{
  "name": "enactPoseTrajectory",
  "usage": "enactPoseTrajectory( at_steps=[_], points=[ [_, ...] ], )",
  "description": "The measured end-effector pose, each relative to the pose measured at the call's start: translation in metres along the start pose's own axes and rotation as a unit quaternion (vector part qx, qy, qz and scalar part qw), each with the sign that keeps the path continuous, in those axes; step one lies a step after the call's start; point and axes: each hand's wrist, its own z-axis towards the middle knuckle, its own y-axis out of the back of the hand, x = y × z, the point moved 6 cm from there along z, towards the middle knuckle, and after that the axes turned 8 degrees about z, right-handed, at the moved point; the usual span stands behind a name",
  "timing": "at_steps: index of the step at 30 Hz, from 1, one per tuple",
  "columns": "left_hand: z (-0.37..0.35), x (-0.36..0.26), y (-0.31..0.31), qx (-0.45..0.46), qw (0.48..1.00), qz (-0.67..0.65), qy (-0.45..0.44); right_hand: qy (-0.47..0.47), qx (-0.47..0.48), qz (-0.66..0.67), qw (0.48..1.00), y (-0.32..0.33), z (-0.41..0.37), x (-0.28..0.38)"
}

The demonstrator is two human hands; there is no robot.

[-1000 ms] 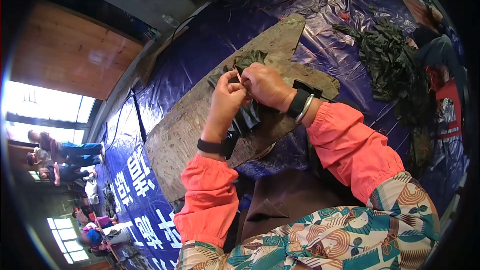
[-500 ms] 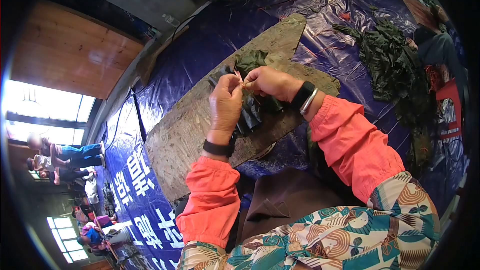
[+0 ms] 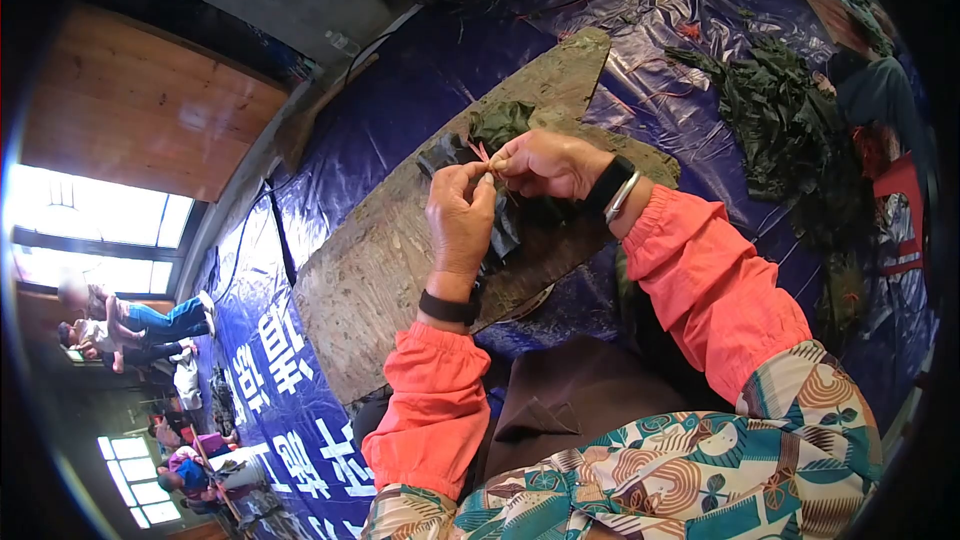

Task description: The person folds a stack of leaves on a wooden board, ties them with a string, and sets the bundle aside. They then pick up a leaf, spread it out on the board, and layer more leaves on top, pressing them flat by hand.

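My left hand (image 3: 462,215) and my right hand (image 3: 548,165) meet with their fingertips pinched on a thin pink string (image 3: 479,151). Beneath them lies a bundle of dark green leaves (image 3: 500,123), partly hidden by my hands, with a grey-black cloth-like piece (image 3: 442,153) beside it. The bundle rests on a worn, dirty wooden board (image 3: 370,270). Both of my hands are closed, and the tips touch or nearly touch.
A blue tarp (image 3: 370,140) with white characters spreads under the board. A heap of dark leaves (image 3: 780,120) lies at the right, near another person's leg (image 3: 885,100). Several people stand or sit at the far left. A clear bottle (image 3: 341,41) is at the back.
My left hand has shifted slightly to the right, and its wrist has moved with it. The pinched fingertips have moved a little right.
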Motion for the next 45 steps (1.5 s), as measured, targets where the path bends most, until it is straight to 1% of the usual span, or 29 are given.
enactPoseTrajectory(
  at_steps=[1, 3, 4, 6, 7, 9, 10, 12, 16, 18, 19, 21, 25, 27, 31, 33, 34, 36, 37, 39, 40, 42, 43, 45],
  points=[
    [0.0, 0.001, 0.0, 0.0, 1.0, 0.0, 0.0, 0.0, 0.0, 0.0, 1.0, -0.001, -0.001, 0.0],
    [-0.002, 0.008, -0.003, 0.022, 0.998, -0.026, 0.05, 0.01, -0.023, 0.002, 1.0, -0.002, -0.004, 0.002],
    [-0.002, 0.01, -0.003, 0.021, 0.998, -0.026, 0.05, 0.01, -0.022, 0.002, 1.0, -0.002, -0.004, 0.001],
    [-0.003, 0.015, -0.003, 0.025, 0.996, -0.043, 0.073, 0.041, -0.027, -0.047, 0.998, -0.002, -0.004, 0.004],
    [-0.003, 0.015, -0.002, 0.024, 0.996, -0.043, 0.073, 0.041, -0.027, -0.047, 0.998, -0.003, -0.004, 0.004],
    [-0.003, 0.008, 0.003, 0.011, 1.0, 0.007, 0.017, 0.065, -0.04, -0.103, 0.992, -0.004, -0.004, 0.006],
    [-0.003, 0.006, 0.004, 0.011, 1.0, 0.007, 0.017, 0.065, -0.04, -0.103, 0.992, -0.005, -0.005, 0.006],
    [-0.002, -0.002, 0.008, 0.0, 0.998, 0.045, -0.033, 0.075, -0.044, -0.122, 0.989, -0.007, -0.005, 0.007],
    [-0.003, -0.004, 0.008, -0.003, 0.999, 0.041, -0.028, 0.084, -0.042, -0.136, 0.986, -0.009, -0.007, 0.008],
    [-0.004, 0.0, 0.009, -0.001, 0.999, 0.031, -0.015, 0.116, -0.022, -0.126, 0.985, -0.012, -0.007, 0.01],
    [-0.004, 0.0, 0.009, -0.001, 0.999, 0.031, -0.014, 0.116, -0.022, -0.127, 0.985, -0.013, -0.008, 0.01],
    [-0.005, 0.003, 0.008, 0.019, 1.0, 0.014, 0.004, 0.151, -0.026, -0.083, 0.985, -0.016, -0.011, 0.014],
    [-0.009, 0.002, 0.008, 0.029, 0.999, 0.013, 0.022, 0.176, -0.055, -0.106, 0.977, -0.016, -0.008, 0.013],
    [-0.01, 0.005, 0.008, 0.043, 0.998, 0.029, 0.044, 0.221, -0.074, -0.186, 0.954, -0.016, -0.007, 0.019],
    [-0.006, 0.002, 0.011, 0.043, 0.997, 0.044, 0.038, 0.242, -0.093, -0.231, 0.938, -0.02, -0.013, 0.023],
    [-0.006, 0.003, 0.012, 0.042, 0.997, 0.052, 0.046, 0.286, -0.115, -0.276, 0.91, -0.021, -0.016, 0.027],
    [-0.006, 0.003, 0.012, 0.042, 0.997, 0.052, 0.046, 0.286, -0.115, -0.276, 0.91, -0.02, -0.014, 0.024],
    [-0.005, 0.004, 0.012, 0.044, 0.995, 0.077, 0.046, 0.331, -0.152, -0.308, 0.879, -0.017, -0.012, 0.025],
    [-0.005, 0.003, 0.012, 0.044, 0.995, 0.077, 0.046, 0.331, -0.152, -0.308, 0.879, -0.014, -0.01, 0.025],
    [-0.007, 0.001, 0.014, 0.047, 0.994, 0.087, 0.043, 0.363, -0.185, -0.356, 0.841, -0.009, -0.011, 0.03],
    [-0.008, -0.001, 0.016, 0.047, 0.994, 0.087, 0.043, 0.363, -0.185, -0.356, 0.841, -0.008, -0.01, 0.03],
    [-0.01, 0.001, 0.017, 0.056, 0.994, 0.056, 0.079, 0.339, -0.198, -0.35, 0.851, -0.004, -0.007, 0.028],
    [-0.011, 0.002, 0.017, 0.056, 0.994, 0.056, 0.079, 0.339, -0.198, -0.35, 0.851, -0.003, -0.007, 0.028],
    [-0.012, 0.008, 0.014, 0.069, 0.991, 0.032, 0.114, 0.342, -0.207, -0.347, 0.849, -0.002, -0.007, 0.027]
  ],
)
